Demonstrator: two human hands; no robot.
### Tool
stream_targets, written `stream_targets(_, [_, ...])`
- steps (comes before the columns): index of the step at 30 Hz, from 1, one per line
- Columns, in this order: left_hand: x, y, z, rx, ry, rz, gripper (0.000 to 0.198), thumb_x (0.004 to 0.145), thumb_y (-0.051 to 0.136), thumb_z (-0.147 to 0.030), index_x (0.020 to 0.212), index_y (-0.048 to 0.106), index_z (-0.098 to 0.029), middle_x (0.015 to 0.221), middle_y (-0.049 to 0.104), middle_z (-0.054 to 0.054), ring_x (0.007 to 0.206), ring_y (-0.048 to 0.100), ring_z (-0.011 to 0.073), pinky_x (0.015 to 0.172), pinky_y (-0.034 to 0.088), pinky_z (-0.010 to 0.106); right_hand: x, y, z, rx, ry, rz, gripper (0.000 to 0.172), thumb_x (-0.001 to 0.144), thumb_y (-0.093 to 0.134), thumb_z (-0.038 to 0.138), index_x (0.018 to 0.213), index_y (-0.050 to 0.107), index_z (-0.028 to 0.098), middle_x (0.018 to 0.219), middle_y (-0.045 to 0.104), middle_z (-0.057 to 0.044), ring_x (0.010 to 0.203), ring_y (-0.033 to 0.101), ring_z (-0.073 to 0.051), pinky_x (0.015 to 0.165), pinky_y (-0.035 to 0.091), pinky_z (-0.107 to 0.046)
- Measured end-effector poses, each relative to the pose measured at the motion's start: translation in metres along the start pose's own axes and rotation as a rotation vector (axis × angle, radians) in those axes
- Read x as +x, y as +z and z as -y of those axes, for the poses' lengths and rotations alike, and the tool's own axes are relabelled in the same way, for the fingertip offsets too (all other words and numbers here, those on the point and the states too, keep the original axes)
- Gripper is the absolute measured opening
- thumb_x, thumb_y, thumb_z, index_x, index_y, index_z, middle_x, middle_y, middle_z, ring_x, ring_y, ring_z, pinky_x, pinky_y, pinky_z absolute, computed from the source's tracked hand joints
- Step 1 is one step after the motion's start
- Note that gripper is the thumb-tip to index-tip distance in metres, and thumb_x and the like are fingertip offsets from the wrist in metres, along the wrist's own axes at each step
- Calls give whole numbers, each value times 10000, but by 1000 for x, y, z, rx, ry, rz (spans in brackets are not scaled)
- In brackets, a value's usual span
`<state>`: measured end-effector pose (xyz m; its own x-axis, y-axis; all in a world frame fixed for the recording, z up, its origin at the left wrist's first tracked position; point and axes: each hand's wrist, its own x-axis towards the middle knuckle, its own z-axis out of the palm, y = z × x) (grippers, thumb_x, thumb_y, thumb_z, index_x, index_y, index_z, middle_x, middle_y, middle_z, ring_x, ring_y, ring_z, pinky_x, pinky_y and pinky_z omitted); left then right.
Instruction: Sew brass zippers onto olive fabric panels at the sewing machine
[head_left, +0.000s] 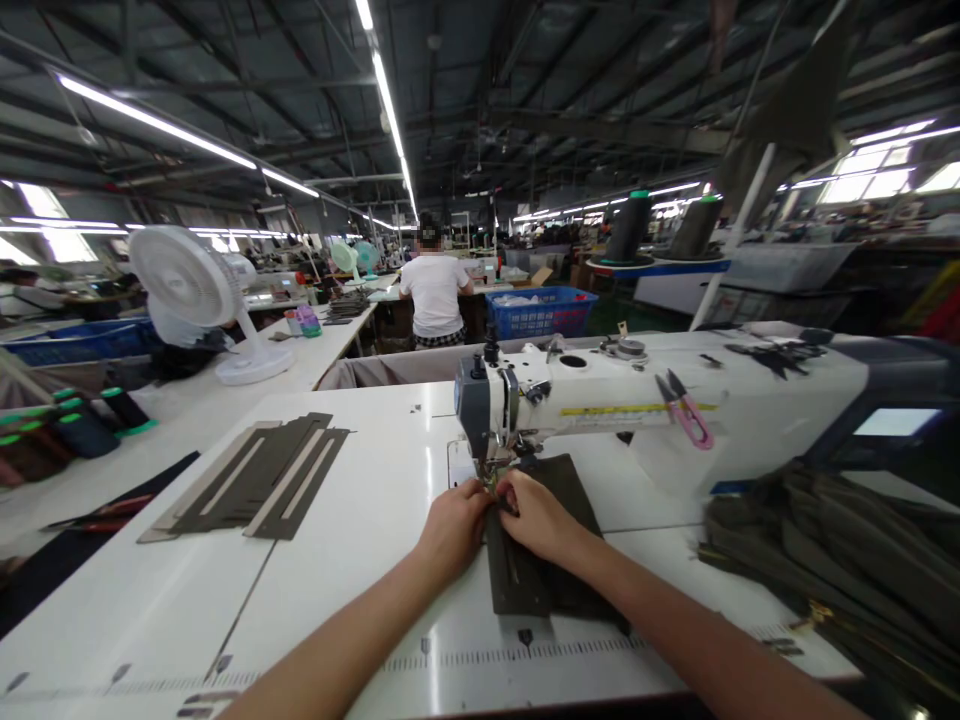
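A white sewing machine (pixel 615 405) stands on the white table (pixel 352 560), its needle head at the centre. Under the needle lies a dark olive fabric piece (pixel 525 585). My left hand (pixel 454 525) is curled with its fingertips pinching the fabric's top edge just below the presser foot. Right beside it, my right hand (pixel 536 515) is also closed, pressing and pinching the same fabric. The fingertips of both hands meet at the needle.
A stack of dark fabric strips (pixel 259 480) lies to the left. A heap of olive fabric (pixel 840 560) sits at the right. Pink thread snips (pixel 686 410) rest on the machine arm. Thread cones (pixel 82 425) and a white fan (pixel 199 295) stand at far left. A person in a white shirt (pixel 435 290) sits ahead.
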<state>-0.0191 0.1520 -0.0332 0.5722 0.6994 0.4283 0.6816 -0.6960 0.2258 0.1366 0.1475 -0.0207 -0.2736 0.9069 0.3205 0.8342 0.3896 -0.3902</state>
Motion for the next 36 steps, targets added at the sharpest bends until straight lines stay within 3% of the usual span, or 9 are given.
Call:
stream_targets(3, [-7, -1, -4, 14, 33, 2, 206, 782, 487, -86, 926, 605, -174, 980, 611, 55, 831, 616, 178, 748, 525, 315, -24, -10, 4, -53, -42, -41, 171, 742, 445, 52, 821, 573, 134, 831, 588, -96, 823, 546, -218, 739, 450, -353])
stream_targets(6, [-16, -4, -9, 43, 107, -13, 201, 782, 500, -85, 936, 600, -167, 1045, 619, 66, 949, 593, 189, 835, 506, 340, -62, -21, 13, -62, -280, -26, 248, 756, 438, 99, 932, 609, 138, 1046, 578, -128, 1013, 501, -247, 889, 412, -415])
stream_targets(8, [-20, -5, -11, 52, 150, -24, 193, 777, 504, -83, 931, 595, -156, 1044, 629, 75, 986, 583, 190, 861, 499, 341, -82, -24, 20, -56, -386, 25, 375, 725, 477, 159, 1082, 578, 102, 1181, 538, -150, 1118, 450, -266, 958, 382, -425])
stream_targets(10, [-22, -7, -12, 54, 161, -23, 189, 776, 500, -80, 931, 587, -145, 1026, 636, 83, 992, 584, 192, 872, 497, 341, -91, -23, 24, -93, -397, 42, 488, 700, 497, 201, 1158, 538, 38, 1240, 503, -191, 1168, 416, -297, 980, 372, -442])
stream_targets(14, [-20, -9, -15, 84, 156, 15, 209, 793, 490, -79, 984, 562, -125, 1019, 633, 95, 988, 589, 198, 913, 472, 352, -84, -5, 18, -202, -430, -69, 437, 701, 485, 155, 1085, 578, -32, 1167, 545, -255, 1108, 488, -321, 921, 441, -439])
stream_targets(18, [-20, -4, -16, 114, 172, 3, 262, 797, 499, -66, 1045, 561, -126, 1106, 608, 102, 1026, 574, 215, 899, 487, 353, -79, 6, 9, -274, -566, -228, 359, 734, 361, 25, 936, 658, 21, 1002, 651, -194, 970, 596, -263, 844, 511, -366])
stream_targets(36, [-3, 3, -6, 59, 189, -32, 202, 821, 466, -64, 986, 573, -108, 1032, 616, 122, 947, 598, 223, 815, 537, 366, -66, 0, 4, -260, -536, -271, 398, 817, 284, 33, 886, 675, 10, 972, 664, -183, 931, 622, -260, 797, 545, -332])
